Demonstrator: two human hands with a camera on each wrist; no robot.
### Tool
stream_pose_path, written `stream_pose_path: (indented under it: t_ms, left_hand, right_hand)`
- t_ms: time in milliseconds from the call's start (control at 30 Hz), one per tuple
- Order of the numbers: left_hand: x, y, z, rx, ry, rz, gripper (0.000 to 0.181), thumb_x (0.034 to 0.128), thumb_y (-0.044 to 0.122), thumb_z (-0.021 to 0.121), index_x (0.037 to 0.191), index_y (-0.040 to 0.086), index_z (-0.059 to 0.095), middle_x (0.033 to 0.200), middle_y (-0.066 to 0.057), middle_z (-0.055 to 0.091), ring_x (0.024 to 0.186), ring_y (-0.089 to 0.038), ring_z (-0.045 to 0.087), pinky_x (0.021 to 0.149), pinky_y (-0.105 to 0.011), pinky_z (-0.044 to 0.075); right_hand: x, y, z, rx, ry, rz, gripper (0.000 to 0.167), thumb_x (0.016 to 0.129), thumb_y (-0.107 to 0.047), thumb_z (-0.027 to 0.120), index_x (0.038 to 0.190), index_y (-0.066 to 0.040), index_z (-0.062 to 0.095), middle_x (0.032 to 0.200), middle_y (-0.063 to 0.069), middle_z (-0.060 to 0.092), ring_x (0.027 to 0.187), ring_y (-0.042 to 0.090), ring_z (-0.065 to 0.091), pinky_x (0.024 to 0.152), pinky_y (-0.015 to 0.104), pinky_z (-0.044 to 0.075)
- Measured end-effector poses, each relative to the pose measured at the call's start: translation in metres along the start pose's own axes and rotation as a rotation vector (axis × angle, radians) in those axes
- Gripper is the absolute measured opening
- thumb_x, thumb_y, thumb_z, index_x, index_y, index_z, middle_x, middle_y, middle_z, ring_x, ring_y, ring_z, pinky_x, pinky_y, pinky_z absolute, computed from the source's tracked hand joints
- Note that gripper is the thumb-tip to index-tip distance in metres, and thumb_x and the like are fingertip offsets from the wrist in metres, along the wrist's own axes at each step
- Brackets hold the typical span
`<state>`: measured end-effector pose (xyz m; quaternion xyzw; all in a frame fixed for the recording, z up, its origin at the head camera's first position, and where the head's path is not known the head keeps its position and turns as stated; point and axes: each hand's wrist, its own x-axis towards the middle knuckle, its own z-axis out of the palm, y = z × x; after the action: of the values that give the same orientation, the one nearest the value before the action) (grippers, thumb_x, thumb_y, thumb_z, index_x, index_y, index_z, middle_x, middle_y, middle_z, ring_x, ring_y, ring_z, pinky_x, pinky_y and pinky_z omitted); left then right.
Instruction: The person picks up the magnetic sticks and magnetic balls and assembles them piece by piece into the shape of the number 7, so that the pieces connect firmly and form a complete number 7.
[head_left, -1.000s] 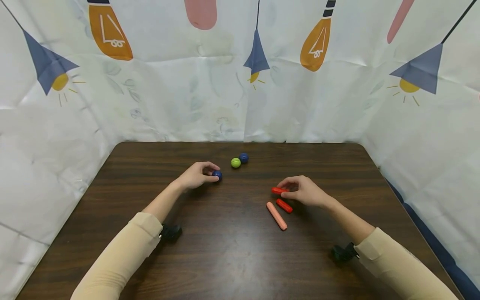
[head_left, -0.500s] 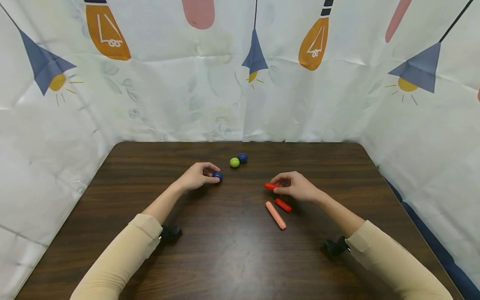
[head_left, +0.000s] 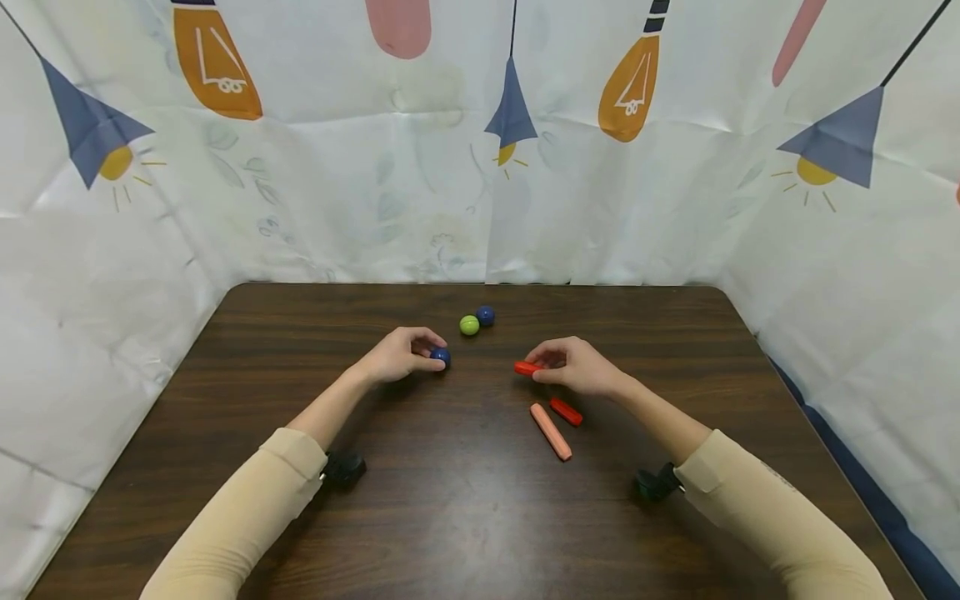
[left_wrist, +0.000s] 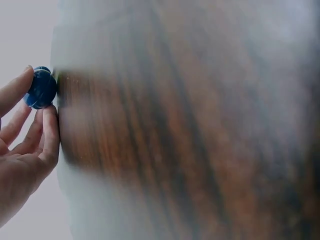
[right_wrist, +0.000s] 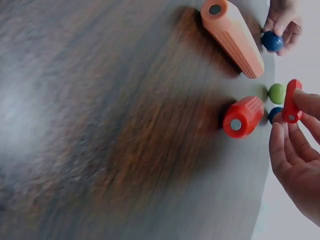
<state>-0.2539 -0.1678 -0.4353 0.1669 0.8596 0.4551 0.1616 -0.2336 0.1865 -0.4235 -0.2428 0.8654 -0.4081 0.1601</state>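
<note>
In the head view my left hand (head_left: 401, 355) pinches a dark blue ball (head_left: 440, 357) between thumb and fingers, left of the table's middle. My right hand (head_left: 579, 365) pinches a short red stick (head_left: 527, 367) by its right part; its left end sticks out toward the ball. Below that hand lie a second red stick (head_left: 566, 412) and a longer salmon stick (head_left: 551, 432), both slanting. The left wrist view shows the blue ball (left_wrist: 42, 88) at the fingertips. A disc shows on the end of the held red stick (right_wrist: 292, 102) in the right wrist view.
Farther back on the table (head_left: 337, 308), a green ball (head_left: 469, 325) and another dark blue ball (head_left: 485, 316) sit side by side. A patterned white curtain (head_left: 337, 200) stands behind the table and along both sides.
My right hand has moved left and slightly back with the red stick. My left hand has shifted slightly right with its blue ball. The other two sticks and two balls look unmoved.
</note>
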Motion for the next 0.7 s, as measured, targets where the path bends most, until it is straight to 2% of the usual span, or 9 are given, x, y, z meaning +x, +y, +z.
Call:
stream_pose_path:
  t_ms: [400, 700]
  left_hand:
    - [0.001, 0.004, 0.005, 0.065, -0.009, 0.021, 0.03, 0.0928, 0.018, 0.08, 0.12, 0.007, 0.071, 0.115, -0.009, 0.066, 0.104, -0.025, 0.061, 0.092, -0.042, 0.051]
    - [0.003, 0.005, 0.009, 0.092, -0.003, 0.036, 0.029, 0.0918, 0.019, 0.081, 0.117, 0.008, 0.072, 0.111, -0.007, 0.067, 0.099, -0.022, 0.062, 0.087, -0.039, 0.052]
  right_hand:
    - [0.015, -0.013, 0.005, -0.019, -0.038, -0.043, 0.023, 0.096, -0.013, 0.075, 0.119, -0.01, 0.074, 0.107, -0.001, 0.071, 0.094, 0.017, 0.064, 0.086, 0.038, 0.052]
    - [0.025, -0.017, 0.011, -0.042, -0.043, -0.059, 0.023, 0.097, -0.013, 0.074, 0.12, -0.01, 0.074, 0.108, -0.001, 0.072, 0.094, 0.017, 0.064, 0.085, 0.037, 0.052]
